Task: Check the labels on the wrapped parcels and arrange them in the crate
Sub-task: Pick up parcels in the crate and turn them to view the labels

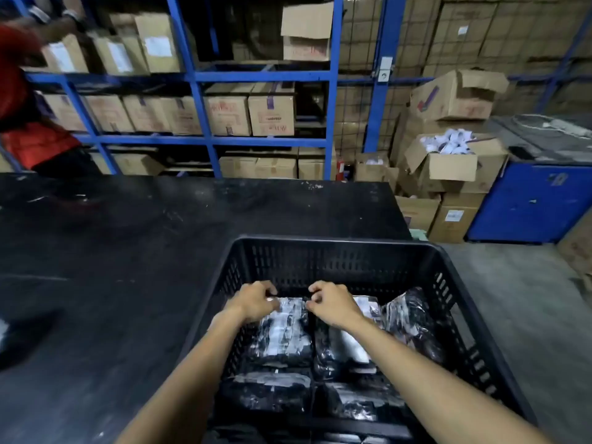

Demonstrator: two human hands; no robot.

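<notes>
Both hands inside black crate (358, 248), on dark surface (128, 267) edge. Left hand (254, 299) and right hand (331, 302) pinching top edge of one wrapped parcel (283, 331), fingers curled, nearly closed on film. Probably tugging it upright or flat to read white label, then seat it in row. Parcels lying flat, packed side by side, likely to fill crate evenly. Count visible: about five parcels, one leaning at right wall (413, 318); exact count unclear, glare. Two hands, one crate.
</notes>
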